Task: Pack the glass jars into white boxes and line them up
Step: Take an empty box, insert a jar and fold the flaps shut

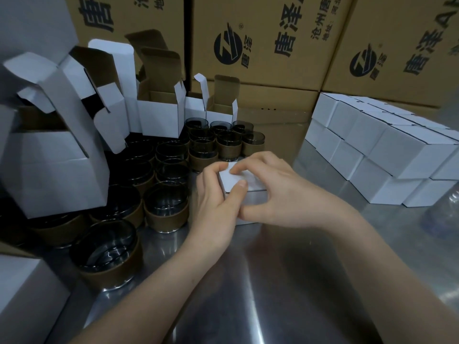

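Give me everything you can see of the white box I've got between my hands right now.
The white box is a small, plain cardboard cube, no print showing. Its top flap lies flat, apparently closed. It stands upright on the steel table, just right of the glass jars. The left hand grips its left side, thumb on the top's front edge; the right hand curls over its right side, fingertips pressing the top. Its contents cannot be seen.

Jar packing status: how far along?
Done: closed boxes stacked two high on the right. In hand: left hand and right hand grip one box on the table, fingers on its top. Left: many loose jars and several open boxes on the left.
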Action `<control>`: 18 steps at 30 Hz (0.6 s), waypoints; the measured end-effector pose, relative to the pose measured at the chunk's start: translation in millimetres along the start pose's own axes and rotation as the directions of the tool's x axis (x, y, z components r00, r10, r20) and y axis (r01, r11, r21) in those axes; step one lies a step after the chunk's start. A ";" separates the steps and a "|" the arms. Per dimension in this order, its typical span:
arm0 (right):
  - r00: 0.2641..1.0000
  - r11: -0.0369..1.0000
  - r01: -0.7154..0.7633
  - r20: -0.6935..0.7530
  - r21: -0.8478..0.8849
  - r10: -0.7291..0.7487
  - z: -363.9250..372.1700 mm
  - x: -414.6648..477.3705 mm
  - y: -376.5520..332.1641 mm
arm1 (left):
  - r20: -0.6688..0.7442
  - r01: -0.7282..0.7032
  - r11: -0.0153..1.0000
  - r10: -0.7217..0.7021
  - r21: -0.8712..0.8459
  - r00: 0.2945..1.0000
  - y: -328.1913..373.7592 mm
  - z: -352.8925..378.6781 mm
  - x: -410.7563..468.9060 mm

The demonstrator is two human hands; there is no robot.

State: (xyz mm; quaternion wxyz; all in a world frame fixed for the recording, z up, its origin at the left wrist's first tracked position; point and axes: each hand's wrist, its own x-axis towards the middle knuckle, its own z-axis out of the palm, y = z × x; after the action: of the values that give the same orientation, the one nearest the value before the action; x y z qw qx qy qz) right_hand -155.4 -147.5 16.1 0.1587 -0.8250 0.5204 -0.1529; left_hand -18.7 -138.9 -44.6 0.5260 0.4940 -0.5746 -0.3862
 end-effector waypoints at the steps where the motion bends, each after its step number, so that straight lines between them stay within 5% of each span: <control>1: 0.999 1.000 0.005 -0.042 -0.024 -0.006 3.4 -0.1 -2.5 | 0.005 -0.003 1.000 0.003 0.017 1.000 -1.5 -0.3 -0.1; 5: 0.983 0.995 0.009 -0.184 -0.101 -0.027 11.9 2.8 -7.4 | 0.006 -0.009 1.000 0.009 0.029 1.000 -4.0 -1.2 0.6; 9: 0.987 0.997 -0.048 -0.157 -0.063 0.038 1.8 3.4 0.9 | 0.033 -0.047 0.998 0.046 0.034 0.998 -5.6 1.3 -1.5; 18: 0.917 0.903 -0.379 -0.217 -0.204 0.336 -28.2 11.6 45.3 | 0.087 -0.175 0.970 0.162 0.169 0.983 -7.2 5.2 -7.5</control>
State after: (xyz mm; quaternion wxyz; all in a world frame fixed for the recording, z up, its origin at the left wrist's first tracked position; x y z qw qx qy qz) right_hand -199.1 -179.4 23.6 0.0359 -0.7114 0.6899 -0.1291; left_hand -22.9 -133.6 -53.9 0.4900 0.4735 -0.6651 -0.3056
